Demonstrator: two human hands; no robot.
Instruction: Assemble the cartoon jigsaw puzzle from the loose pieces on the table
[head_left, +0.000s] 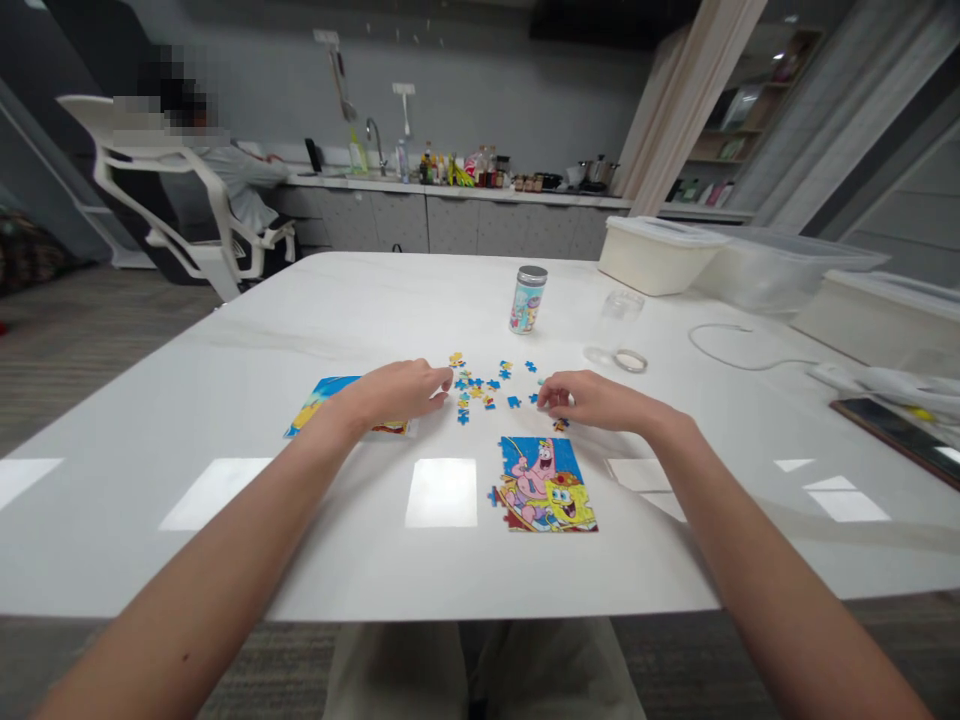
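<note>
On the white tabletop (375, 300) I saw loose puzzle pieces (514, 402) scattered beyond a partly joined puzzle (547, 490), with a picture sheet (319, 398) to the left, a silver-lidded canister (528, 302) farther back, and storage boxes (660, 258) and a white cable (750, 367) on the right.

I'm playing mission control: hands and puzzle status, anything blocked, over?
Left hand, right hand either side of loose pieces. Puzzle partly joined. Left wrist partly hides another picture.
</note>
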